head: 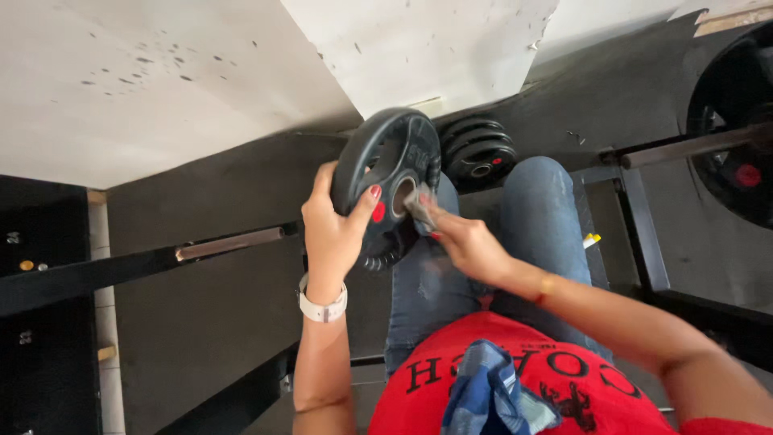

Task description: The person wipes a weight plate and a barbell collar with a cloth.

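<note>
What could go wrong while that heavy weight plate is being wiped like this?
The left hand alone props the weight plate on edge above the knees; if that grip slips, it could drop onto a leg. The right hand pushes a cloth at the centre hole, so fingers might get pinched if the plate tips.

Walls: you face white walls [145, 89] meeting at a corner, the left one flecked with dark spots.
Floor: dark rubber mat floor [209, 314] under you.
Left: a black rack [48, 282] with a bare bar end [229, 243] beside you.
Ahead: stacked black plates [481, 151] lie on the floor by the wall.
Right: a loaded barbell [737, 145] sits over a black frame [644, 242].
Light: even daylight, soft shadows.
</note>
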